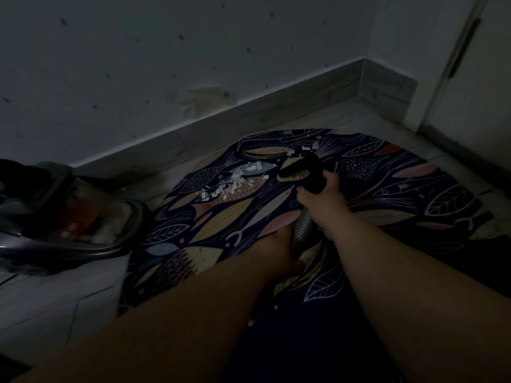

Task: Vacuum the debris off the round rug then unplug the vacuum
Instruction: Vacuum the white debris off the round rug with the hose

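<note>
Vacuum canister [69, 208] on the floor just left of the round rug [221, 222], white paper debris [235, 181] scattered on the rug's far-left part, left hand [279, 250] curled round the ribbed hose [302, 228] over the rug's middle, right hand [323, 194] gripping the black nozzle [301, 168] over the rug's far middle.

Head view, downward, near rug [359, 172]

Arms extended, right hand [322, 194] gripping ahead of curled left hand [280, 248].
</note>
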Demonstrator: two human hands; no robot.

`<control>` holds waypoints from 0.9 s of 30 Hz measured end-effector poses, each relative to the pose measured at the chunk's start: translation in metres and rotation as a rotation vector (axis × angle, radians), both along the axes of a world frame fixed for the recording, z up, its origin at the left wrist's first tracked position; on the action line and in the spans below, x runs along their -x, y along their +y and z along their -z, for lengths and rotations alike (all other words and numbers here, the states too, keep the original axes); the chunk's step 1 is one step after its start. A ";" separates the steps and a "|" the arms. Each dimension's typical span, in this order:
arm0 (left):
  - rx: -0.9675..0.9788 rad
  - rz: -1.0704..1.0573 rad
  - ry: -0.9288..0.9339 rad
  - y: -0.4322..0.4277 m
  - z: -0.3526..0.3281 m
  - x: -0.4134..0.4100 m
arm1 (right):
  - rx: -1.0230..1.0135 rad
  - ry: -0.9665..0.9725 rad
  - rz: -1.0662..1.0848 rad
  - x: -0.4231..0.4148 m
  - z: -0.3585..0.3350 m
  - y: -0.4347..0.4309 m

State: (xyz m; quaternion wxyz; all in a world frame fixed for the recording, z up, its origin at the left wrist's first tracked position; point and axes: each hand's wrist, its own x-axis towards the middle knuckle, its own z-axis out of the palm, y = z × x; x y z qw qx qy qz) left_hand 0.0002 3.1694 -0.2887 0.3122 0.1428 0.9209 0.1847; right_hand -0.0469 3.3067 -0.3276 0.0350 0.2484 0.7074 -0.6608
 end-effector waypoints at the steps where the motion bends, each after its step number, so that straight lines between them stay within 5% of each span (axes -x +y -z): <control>1: 0.006 -0.015 -0.012 -0.003 0.001 -0.001 | 0.005 0.000 -0.004 0.000 -0.001 -0.003; 27: -0.069 -0.052 -0.003 -0.031 -0.009 -0.015 | -0.111 0.024 -0.067 -0.005 -0.017 -0.029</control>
